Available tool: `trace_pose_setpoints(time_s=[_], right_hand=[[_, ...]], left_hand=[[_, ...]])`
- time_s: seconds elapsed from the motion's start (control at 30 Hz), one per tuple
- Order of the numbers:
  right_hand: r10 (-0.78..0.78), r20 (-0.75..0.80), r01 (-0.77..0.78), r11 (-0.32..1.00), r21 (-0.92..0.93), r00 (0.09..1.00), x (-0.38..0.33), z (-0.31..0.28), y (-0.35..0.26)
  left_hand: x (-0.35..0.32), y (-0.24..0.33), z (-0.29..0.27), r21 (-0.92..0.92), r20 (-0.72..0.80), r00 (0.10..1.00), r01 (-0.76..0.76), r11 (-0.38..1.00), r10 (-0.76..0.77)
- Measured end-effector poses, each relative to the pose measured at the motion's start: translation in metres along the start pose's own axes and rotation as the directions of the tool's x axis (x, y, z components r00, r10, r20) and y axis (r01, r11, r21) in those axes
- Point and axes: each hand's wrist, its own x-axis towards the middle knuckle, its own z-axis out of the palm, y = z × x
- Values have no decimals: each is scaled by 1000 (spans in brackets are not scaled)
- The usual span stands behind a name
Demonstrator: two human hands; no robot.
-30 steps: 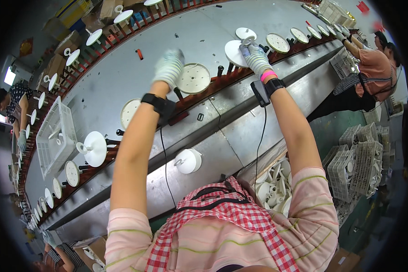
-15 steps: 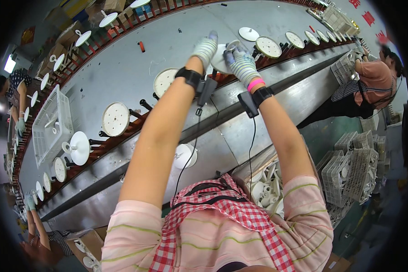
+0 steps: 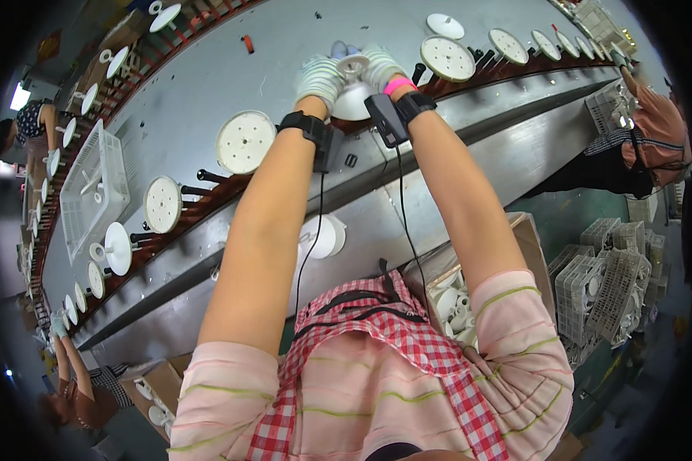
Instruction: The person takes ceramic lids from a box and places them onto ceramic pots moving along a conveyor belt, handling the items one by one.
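Both my hands wear white-and-green striped gloves with grey-blue fingertips. My left hand (image 3: 321, 79) and my right hand (image 3: 382, 67) are close together over the conveyor's near edge. Between them is a white plastic disc (image 3: 354, 104) with a white ring-shaped part (image 3: 353, 66) above it. Fingers of both hands curl around the ring-shaped part, their tips partly hidden behind it. A perforated white disc (image 3: 447, 59) sits on the conveyor row right of my right hand, and another perforated disc (image 3: 246, 143) stands left of my left wrist.
A grey table (image 3: 207, 84) lies inside the curved conveyor. A white plastic crate (image 3: 92, 192) stands on it at left, a loose white disc (image 3: 445, 26) at far right. An open box of white parts (image 3: 454, 303) is beside me. Co-workers stand at both sides.
My left hand has come down beside my right, and both now close around the ring-shaped part. The whole view has shifted, with the conveyor's discs displaced in the picture.
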Motion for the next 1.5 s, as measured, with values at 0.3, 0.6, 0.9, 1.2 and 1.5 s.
trace_pose_setpoints(time_s=[0.3, 0.6, 0.9, 1.2, 1.5], right_hand=[[-149, -540, 212, 975, 57, 828, -82, 67, -6], [798, -372, -665, 601, 442, 474, -438, 82, 158], [997, 37, -987, 67, -148, 62, -661, 190, 177], [909, -379, -405, 417, 813, 175, -521, 38, 130], [159, -431, 115, 832, 543, 888, -303, -42, 20]], left_hand=[[21, -73, 34, -271, -82, 945, -326, 906, 316], [-11, -63, 9, -676, -280, 879, 104, 729, -385], [-106, -37, 48, 166, -673, 716, -100, 981, 187], [-207, 39, 96, -764, 120, 910, -170, 623, 396], [-174, 115, 16, -938, 331, 873, 344, 30, 358]])
